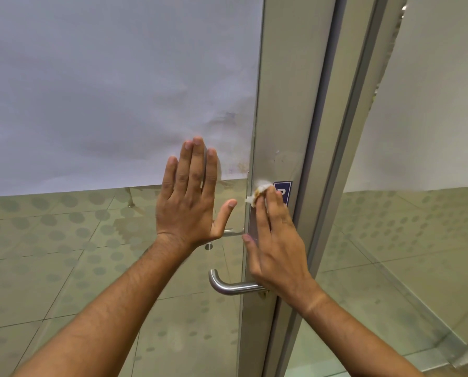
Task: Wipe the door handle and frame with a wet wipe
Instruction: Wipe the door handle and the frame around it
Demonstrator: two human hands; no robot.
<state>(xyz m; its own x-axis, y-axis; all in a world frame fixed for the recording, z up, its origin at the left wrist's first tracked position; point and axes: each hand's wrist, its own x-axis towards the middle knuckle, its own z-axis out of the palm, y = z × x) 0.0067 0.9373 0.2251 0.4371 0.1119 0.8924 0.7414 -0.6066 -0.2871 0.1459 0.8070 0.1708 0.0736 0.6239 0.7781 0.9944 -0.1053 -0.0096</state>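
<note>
On the frame stile just above the lever, the R-hand fingers lie close together and press a crumpled wet wipe flat against the metal. It's pinned under the fingertips rather than pinched, w/ a brownish soiled patch showing at its top edge. The wipe sits right beside a small blue sticker, touching or nearly so; can't tell which.

The right hand covers the strip of door frame btwn sticker and door handle, wrist roughly level w/ the lever's root. The lever itself juts left, bare, w/ nothing touching its curved end.

The left hand is open, fingers straight and near together, thumb spread out, palm seemingly flat on the glass panel to steady the door. It holds nothing.

To do this step well, prob:
- keep even pressure thru the pads so the wipe doesn't bunch or slip out
- refold to a clean face, since the showing side looks dirty
- stroke along the stile in long overlapping passes, skirting the sticker's edge so it doesn't lift
- keep the L palm braced so the door doesn't swing
- the lever looks yet to be wrapped and rubbed, incl. the underside and the mount by the frame
</note>
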